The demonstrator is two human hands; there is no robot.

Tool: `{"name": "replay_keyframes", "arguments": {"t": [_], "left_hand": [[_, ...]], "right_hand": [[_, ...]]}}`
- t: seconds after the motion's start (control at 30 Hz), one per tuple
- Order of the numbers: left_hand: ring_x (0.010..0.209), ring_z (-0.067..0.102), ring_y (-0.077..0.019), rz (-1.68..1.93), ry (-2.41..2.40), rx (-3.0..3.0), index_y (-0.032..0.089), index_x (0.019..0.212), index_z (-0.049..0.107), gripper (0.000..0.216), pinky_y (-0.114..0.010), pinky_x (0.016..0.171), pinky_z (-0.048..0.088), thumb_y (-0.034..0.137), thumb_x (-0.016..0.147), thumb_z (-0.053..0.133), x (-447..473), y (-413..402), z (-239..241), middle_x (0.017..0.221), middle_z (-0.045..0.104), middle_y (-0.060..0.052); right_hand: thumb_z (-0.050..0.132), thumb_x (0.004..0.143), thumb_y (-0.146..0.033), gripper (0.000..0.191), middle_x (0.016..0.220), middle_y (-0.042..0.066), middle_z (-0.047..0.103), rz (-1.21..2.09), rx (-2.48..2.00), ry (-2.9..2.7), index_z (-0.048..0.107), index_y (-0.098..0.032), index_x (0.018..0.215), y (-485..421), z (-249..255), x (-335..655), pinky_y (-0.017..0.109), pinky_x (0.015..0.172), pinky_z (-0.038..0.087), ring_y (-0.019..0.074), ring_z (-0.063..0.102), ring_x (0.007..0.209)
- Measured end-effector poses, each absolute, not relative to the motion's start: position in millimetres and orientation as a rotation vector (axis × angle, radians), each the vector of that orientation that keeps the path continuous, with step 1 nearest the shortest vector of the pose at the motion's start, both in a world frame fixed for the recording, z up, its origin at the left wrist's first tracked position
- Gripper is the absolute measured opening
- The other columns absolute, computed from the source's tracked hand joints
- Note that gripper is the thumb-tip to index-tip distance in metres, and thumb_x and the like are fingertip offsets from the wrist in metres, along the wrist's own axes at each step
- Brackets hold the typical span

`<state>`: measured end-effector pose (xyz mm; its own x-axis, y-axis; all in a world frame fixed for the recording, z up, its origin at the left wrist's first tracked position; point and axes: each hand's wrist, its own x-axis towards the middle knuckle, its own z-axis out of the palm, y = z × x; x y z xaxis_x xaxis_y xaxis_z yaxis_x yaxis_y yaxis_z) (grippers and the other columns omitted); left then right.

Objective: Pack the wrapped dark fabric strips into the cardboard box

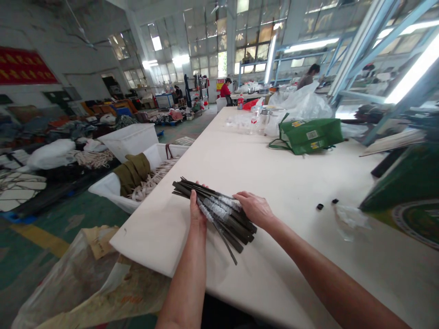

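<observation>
A bundle of thin black strips (192, 188), wrapped round its middle with clear tape, lies near the front left corner of the white table (240, 160). My left hand (198, 214) rests on the bundle from the near side, fingers closed over the strips. My right hand (255, 209) lies on the bundle's right side, fingers bent onto the taped part. Both hands hold the bundle down against the tabletop. One loose strip (228, 249) sticks out toward me.
A green bag (310, 135) and clear plastic bags (302, 105) sit farther up the table. Two small black caps (320, 206) lie to the right. White bins (132, 139) with fabric stand left of the table. People work at the far end.
</observation>
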<state>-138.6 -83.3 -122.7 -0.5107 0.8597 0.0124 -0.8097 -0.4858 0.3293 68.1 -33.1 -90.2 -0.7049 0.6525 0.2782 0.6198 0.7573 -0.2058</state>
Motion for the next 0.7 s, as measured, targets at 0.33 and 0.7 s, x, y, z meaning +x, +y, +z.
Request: {"name": "replay_keyframes", "arguments": {"t": [0.33, 0.7], "left_hand": [[0.071, 0.068, -0.0147, 2.121, 0.339, 0.150, 0.024, 0.111, 0.067, 0.043, -0.028, 0.069, 0.056, 0.034, 0.072, 0.081, -133.8, -81.5, -114.3, 0.084, 0.071, 0.000], [0.063, 0.062, -0.0119, 2.136, 0.534, 0.198, 0.016, 0.088, 0.067, 0.038, -0.023, 0.064, 0.051, 0.045, 0.067, 0.082, -120.4, -95.6, -99.8, 0.074, 0.067, 0.001]], "right_hand": [[0.055, 0.081, -0.069, 0.102, 0.156, 0.019, 0.032, 0.796, -0.660, -2.542, 0.016, -0.014, 0.157, -33.8, -103.9, 40.0, 0.053, 0.116, 0.034, 0.0329, 0.037, 0.142], [0.057, 0.078, -0.066, 0.108, 0.160, 0.018, 0.020, 0.930, -0.735, -2.468, 0.004, -0.017, 0.158, -67.3, -108.8, 39.7, 0.054, 0.120, 0.026, 0.0323, 0.023, 0.148]]}}
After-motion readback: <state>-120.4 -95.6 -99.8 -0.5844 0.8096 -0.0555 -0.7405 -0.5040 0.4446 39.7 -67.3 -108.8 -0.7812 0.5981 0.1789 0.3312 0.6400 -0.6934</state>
